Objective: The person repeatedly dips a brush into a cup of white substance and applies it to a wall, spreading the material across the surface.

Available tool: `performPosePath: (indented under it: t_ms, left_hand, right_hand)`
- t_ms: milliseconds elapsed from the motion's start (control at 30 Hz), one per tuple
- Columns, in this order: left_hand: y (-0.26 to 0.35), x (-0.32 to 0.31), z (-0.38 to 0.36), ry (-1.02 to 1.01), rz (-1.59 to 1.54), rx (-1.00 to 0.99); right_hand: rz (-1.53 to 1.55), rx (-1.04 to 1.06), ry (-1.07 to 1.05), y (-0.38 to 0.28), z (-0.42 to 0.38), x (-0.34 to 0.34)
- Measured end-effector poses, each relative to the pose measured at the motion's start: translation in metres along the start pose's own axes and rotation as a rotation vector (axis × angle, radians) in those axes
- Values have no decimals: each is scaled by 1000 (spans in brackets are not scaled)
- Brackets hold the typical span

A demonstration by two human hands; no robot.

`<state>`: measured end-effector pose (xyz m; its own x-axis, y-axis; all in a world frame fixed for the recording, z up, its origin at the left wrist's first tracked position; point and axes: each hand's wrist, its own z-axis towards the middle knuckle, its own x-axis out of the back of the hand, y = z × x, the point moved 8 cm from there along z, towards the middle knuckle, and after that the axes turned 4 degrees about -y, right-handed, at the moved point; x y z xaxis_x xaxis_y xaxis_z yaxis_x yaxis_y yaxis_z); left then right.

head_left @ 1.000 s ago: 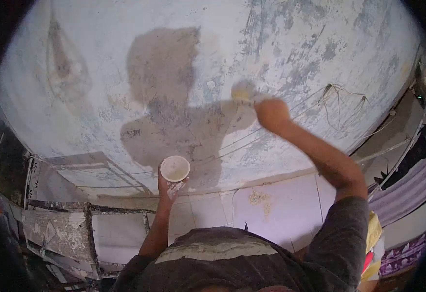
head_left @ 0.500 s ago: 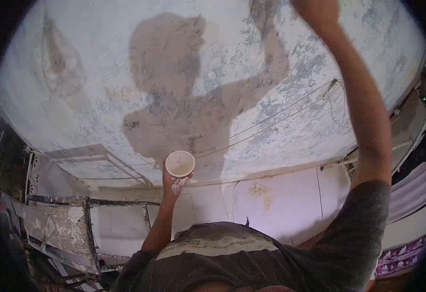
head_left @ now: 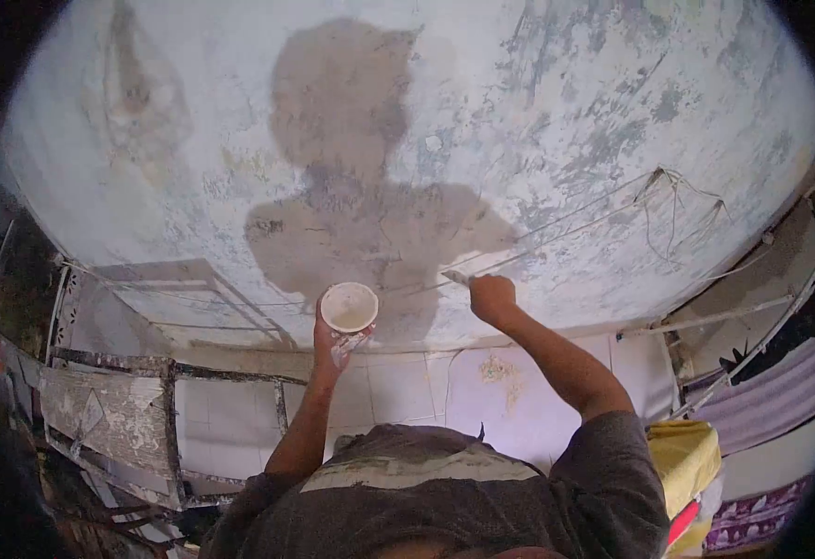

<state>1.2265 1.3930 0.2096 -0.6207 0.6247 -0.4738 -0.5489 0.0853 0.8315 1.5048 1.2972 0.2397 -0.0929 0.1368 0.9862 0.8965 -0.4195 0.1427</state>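
Head view: I read this as plastering the wall (head_left: 538, 121). My left hand (head_left: 333, 340) is wrapped round a small white cup (head_left: 349, 306), held up just off the wall's lower edge. My right hand (head_left: 492, 298) is fisted on a pale tool (head_left: 457, 277), tip touching the wall, arm half bent. Next stroke probably needs steady pressure along the patchy surface.

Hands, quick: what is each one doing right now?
Left hand: closed around a small white cup.
Right hand: closed on a tool against the wall; tool type cannot be told.
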Motion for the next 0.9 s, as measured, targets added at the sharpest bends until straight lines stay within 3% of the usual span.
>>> performPosePath:
  t_ms: [33,100,200,267,300,333,400,433,467,533,633,667,767,800,833,867,900]
  left_hand:
    - [0,3,0,29,-55,25]
    - [0,9,-5,93,-109,50]
    - [-14,26,-11,139,-165,148]
    - [-5,31,-9,28,415,-145]
    - [8,25,-11,30,460,-167]
    - [5,34,-12,58,470,-173]
    - [-16,56,-10,96,325,-41]
    - [-13,44,-12,183,-215,132]
    - [-13,48,-12,202,-214,118]
    - [10,46,-12,86,430,-135]
    - [33,41,-15,95,512,-218]
    - [39,43,-15,113,521,-231]
    - [33,54,-18,166,353,-135]
    - [23,63,-17,173,307,-110]
    - [17,70,-16,177,262,-84]
    - [18,72,-15,184,264,-94]
    - [22,72,-15,181,336,-127]
  right_hand:
    - [28,-12,-56,2,3,-8]
    - [-56,-8,62,8,9,27]
    - [-182,32,367,36,26,115]
    - [-243,-50,432,43,8,209]
    - [-286,-133,437,49,-3,251]
    - [-240,-122,631,43,-25,294]
    - [-128,-196,890,46,-55,349]
    - [-100,-233,978,50,-60,362]
    - [-90,-230,1116,51,-65,372]
    - [-89,-312,1086,46,-56,370]
    - [-198,-258,1030,35,-9,297]
    - [-160,-279,919,27,1,269]
    - [-105,-185,827,4,6,185]
    - [-94,-55,881,-5,4,152]
    - [3,-141,602,-12,7,123]
    - [97,-94,574,-14,10,89]
    - [86,-101,390,-31,4,81]
